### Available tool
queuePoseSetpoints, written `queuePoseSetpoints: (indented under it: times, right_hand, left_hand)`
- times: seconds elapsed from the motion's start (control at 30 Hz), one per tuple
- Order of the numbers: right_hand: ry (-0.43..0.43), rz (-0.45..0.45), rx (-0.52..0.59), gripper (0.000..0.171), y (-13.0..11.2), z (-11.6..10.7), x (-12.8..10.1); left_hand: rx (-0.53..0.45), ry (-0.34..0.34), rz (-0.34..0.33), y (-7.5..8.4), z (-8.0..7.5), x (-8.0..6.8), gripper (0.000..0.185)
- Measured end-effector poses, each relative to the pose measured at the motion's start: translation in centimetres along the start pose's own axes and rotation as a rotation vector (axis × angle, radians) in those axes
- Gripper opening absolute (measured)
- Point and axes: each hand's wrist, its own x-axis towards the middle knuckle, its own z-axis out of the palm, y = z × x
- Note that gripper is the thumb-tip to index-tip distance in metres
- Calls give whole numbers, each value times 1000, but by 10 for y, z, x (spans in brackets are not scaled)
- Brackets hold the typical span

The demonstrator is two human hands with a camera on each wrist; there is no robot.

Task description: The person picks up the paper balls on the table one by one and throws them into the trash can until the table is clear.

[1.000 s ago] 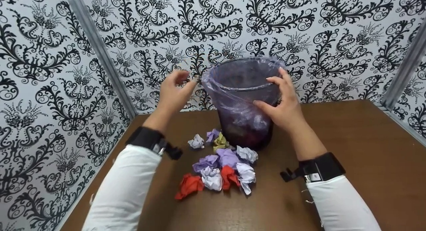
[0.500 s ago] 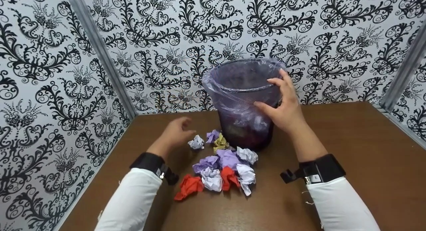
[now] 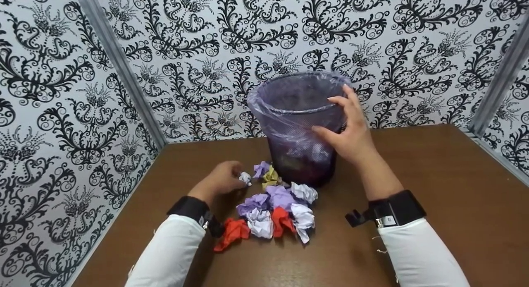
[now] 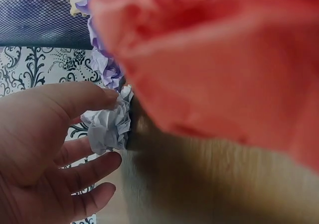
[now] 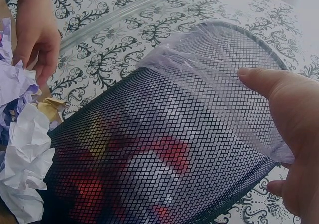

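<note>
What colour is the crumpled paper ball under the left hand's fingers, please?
White; the paper ball shows best in the left wrist view.

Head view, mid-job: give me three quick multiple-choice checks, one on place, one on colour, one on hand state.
1. Where does the right hand rest?
A. on the mesh bin's side
B. flat on the table
C. on the wall

2. What colour is the paper ball that the left hand pinches?
A. red
B. white
C. yellow

3. How does the mesh bin stand?
A. tipped over
B. upright, with a liner
C. upside down

Answers:
1 A, thumb and fingers lie against the mesh.
2 B, the left wrist view shows white paper at the fingertips.
3 B, its open rim faces up.
</note>
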Motion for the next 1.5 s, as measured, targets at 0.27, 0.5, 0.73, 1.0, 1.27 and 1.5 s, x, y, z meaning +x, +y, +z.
queuePoseSetpoints:
  times: [0.27,0.5,0.73,1.0,1.27,1.5]
  right_hand:
    - [8,-20,-12,71,-2,1,-1]
    - [11,-13,-14,72,-2,0,0]
    - [15,-21,-24,72,1,-2,0]
    - [12,-21,-30,71,-1,0,0]
    - [1,-7,-29,73,0,1,-1]
    - [4,-12,-27,72,-1,-1,0]
  left_hand:
    - [-7,12,70,-6,2,-6,36]
    - [10,15,63,-5,-2,-11,37]
    - [36,5,88,2,-10,-14,41]
    - [31,-9,77,15,-25,-19,40]
    - [-121,48,64,44,-61,-22,32]
    - [-166,280,175,97,-111,-9,38]
